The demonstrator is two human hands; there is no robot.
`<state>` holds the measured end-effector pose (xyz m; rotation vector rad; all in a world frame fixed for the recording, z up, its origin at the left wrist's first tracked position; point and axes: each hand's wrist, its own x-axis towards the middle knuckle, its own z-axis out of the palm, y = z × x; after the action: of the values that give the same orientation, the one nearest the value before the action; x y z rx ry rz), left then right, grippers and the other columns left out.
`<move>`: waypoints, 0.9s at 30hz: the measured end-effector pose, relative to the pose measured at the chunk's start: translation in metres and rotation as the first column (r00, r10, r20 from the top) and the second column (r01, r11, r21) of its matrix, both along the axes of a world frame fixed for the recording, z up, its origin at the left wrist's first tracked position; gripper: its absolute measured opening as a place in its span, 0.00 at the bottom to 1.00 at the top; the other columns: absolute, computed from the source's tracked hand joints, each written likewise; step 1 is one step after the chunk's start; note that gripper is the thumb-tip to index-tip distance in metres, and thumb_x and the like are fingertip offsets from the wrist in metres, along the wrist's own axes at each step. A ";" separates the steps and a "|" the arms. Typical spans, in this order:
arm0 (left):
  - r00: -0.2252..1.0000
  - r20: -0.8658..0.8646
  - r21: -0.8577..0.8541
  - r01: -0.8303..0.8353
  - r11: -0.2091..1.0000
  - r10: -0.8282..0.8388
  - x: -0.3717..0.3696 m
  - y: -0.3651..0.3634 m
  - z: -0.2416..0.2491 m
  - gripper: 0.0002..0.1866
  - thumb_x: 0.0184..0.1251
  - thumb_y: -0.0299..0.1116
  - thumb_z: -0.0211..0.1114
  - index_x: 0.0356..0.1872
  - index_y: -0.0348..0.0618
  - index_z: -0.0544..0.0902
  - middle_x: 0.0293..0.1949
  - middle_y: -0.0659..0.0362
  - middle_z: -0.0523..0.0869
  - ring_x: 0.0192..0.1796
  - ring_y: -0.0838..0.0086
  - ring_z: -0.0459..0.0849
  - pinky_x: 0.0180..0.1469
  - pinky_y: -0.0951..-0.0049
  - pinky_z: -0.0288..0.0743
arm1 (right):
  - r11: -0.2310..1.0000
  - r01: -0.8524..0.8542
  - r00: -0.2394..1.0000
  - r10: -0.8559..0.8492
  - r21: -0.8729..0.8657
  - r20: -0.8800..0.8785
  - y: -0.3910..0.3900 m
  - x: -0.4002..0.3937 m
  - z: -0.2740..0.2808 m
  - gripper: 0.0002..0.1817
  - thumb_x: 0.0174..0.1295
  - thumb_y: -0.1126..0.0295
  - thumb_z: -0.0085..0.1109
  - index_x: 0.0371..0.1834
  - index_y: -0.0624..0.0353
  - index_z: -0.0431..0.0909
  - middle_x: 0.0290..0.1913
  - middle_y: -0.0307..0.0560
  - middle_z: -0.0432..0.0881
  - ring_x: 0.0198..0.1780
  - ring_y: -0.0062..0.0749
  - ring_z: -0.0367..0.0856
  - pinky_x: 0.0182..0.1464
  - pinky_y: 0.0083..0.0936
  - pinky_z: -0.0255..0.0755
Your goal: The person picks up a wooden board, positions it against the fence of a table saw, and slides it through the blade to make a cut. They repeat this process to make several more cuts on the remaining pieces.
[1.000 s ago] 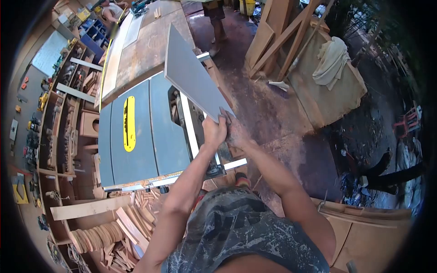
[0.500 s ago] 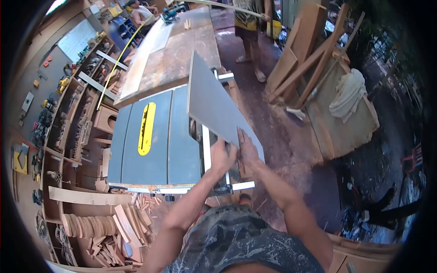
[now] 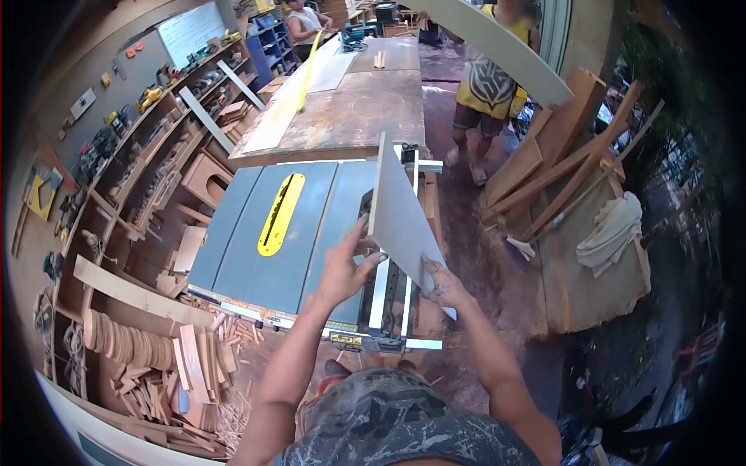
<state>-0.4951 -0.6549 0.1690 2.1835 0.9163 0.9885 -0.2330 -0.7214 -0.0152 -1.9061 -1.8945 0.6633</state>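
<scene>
A thin, pale board point(image 3: 402, 221) stands tilted on edge at the right side of a table saw point(image 3: 233, 260). My right hand point(image 3: 447, 286) grips its near right edge, thumb on the face towards me. On the other side my left hand point(image 3: 346, 268) is open, its fingers and thumb apart, fingertips right at the board's lower left edge. The saw's yellow insert plate point(image 3: 281, 213) with its dark slot lies left of my left hand. Beneath the board run the silver bars of the rip fence point(image 3: 379, 299), partly hidden by it.
Beyond the saw a wooden worktable point(image 3: 350, 116) carries a yellow tape measure point(image 3: 310, 74). At the back right a person point(image 3: 486, 85) stands by a long plank point(image 3: 497, 50); another person point(image 3: 305, 23) is further back. Offcuts point(image 3: 151, 392) lie lower left; timber point(image 3: 579, 147) leans at right.
My left hand has come away from beside my right hand to the board's left edge and opened. The view has shifted, and the long plank at the back now reaches further into view.
</scene>
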 end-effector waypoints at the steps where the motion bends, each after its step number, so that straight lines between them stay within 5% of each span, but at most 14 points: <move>1: 1.000 0.008 0.021 0.005 1.000 -0.005 0.000 0.002 -0.006 0.37 0.67 0.26 0.76 0.76 0.35 0.68 0.55 0.44 0.89 0.52 0.59 0.93 0.56 0.64 0.87 | 1.000 -0.028 0.999 0.028 -0.003 0.028 -0.004 0.004 0.022 0.56 0.57 0.65 0.76 0.87 0.53 0.50 0.77 0.63 0.67 0.76 0.58 0.70 0.76 0.42 0.69; 7: 0.982 0.173 0.056 0.071 0.996 -0.080 0.008 0.007 -0.007 0.46 0.66 0.22 0.72 0.83 0.37 0.56 0.68 0.40 0.80 0.55 0.55 0.92 0.56 0.62 0.88 | 0.987 -0.123 0.987 0.111 0.103 0.118 0.006 0.015 0.048 0.55 0.56 0.64 0.78 0.86 0.50 0.54 0.76 0.60 0.70 0.72 0.57 0.75 0.72 0.43 0.73; 17: 0.992 0.122 0.237 0.012 0.971 -0.042 0.008 0.007 0.028 0.33 0.64 0.25 0.74 0.72 0.38 0.75 0.64 0.41 0.83 0.59 0.52 0.88 0.57 0.59 0.83 | 0.982 -0.079 0.997 0.076 0.170 0.023 0.024 0.003 0.052 0.52 0.59 0.69 0.76 0.85 0.57 0.55 0.74 0.61 0.73 0.63 0.51 0.85 0.66 0.39 0.79; 20: 0.989 0.149 0.329 -0.030 0.944 -0.021 0.011 0.012 0.031 0.30 0.65 0.25 0.74 0.69 0.39 0.77 0.62 0.42 0.84 0.60 0.48 0.86 0.61 0.57 0.81 | 0.984 -0.092 0.995 0.084 0.155 0.056 0.031 0.011 0.042 0.51 0.58 0.64 0.73 0.85 0.48 0.55 0.74 0.58 0.72 0.69 0.57 0.77 0.69 0.44 0.75; 27: 0.966 0.259 0.307 -0.062 0.950 -0.021 0.020 0.027 0.014 0.28 0.65 0.23 0.73 0.67 0.39 0.79 0.60 0.44 0.86 0.60 0.50 0.87 0.60 0.59 0.82 | 0.960 -0.072 0.992 0.039 0.269 0.123 0.037 0.004 0.079 0.54 0.56 0.64 0.77 0.85 0.46 0.55 0.71 0.57 0.75 0.68 0.57 0.79 0.68 0.45 0.76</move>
<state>-0.4749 -0.6283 0.1834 2.2252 0.6974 1.4772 -0.2288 -0.6846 0.0637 -1.7542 -1.9989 0.2906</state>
